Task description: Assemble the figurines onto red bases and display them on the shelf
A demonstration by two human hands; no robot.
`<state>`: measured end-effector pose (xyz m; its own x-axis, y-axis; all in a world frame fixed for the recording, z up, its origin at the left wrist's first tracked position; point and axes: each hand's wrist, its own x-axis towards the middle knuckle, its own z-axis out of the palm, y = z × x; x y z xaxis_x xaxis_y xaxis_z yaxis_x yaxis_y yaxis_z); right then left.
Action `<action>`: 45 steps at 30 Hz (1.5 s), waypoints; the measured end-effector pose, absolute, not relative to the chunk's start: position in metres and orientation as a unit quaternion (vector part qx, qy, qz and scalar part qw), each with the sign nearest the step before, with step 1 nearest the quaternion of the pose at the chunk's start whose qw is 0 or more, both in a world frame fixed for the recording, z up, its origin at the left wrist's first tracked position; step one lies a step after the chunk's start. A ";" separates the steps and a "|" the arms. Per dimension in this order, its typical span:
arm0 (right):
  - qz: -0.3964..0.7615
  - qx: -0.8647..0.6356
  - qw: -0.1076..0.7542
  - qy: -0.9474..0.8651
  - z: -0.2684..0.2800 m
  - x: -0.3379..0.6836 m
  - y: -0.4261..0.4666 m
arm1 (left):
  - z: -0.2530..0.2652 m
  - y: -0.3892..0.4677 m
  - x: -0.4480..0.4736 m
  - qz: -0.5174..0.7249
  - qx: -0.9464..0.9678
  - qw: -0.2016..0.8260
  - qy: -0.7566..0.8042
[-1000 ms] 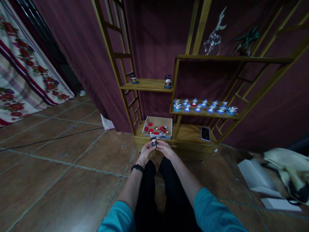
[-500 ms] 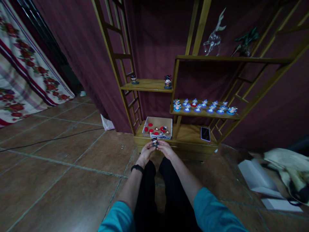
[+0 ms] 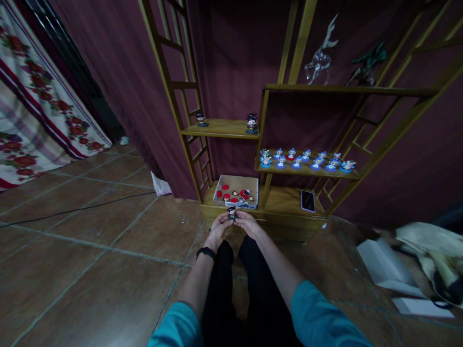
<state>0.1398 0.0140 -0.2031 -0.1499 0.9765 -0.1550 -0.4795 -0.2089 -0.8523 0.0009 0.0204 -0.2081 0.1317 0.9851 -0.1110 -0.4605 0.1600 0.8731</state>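
Held figurine (image 3: 232, 212): its base is partly covered by the left hand (image 3: 218, 228) and right hand (image 3: 248, 221).
Box pieces (image 3: 226, 196): details too small to be discerned.
Shelf unit (image 3: 224, 126): cropped by the top edge.
Flowered cloth (image 3: 39, 120): cropped at left.

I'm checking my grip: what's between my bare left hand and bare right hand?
In the head view, a small, round-headed, black-haired figurine, held upright by your left hand and right hand.

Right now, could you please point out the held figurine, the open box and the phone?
Held figurine (image 3: 232, 214): head view, its front.
Open box (image 3: 241, 181): head view, inner back wall.
Phone (image 3: 307, 201): head view, screen.
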 end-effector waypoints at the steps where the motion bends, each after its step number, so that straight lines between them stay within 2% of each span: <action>1: 0.681 -0.375 0.534 -0.333 -0.203 0.140 0.014 | -0.208 0.020 0.001 0.544 0.351 0.666 0.371; 45: 0.680 -0.367 0.548 -0.321 -0.200 0.141 0.014 | -0.202 0.021 -0.006 0.542 0.308 0.678 0.388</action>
<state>0.1413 0.0143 -0.2005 -0.1306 0.9803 -0.1483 -0.5091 -0.1946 -0.8384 -0.0063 0.0206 -0.2019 0.1101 0.9752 -0.1920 -0.4965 0.2213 0.8394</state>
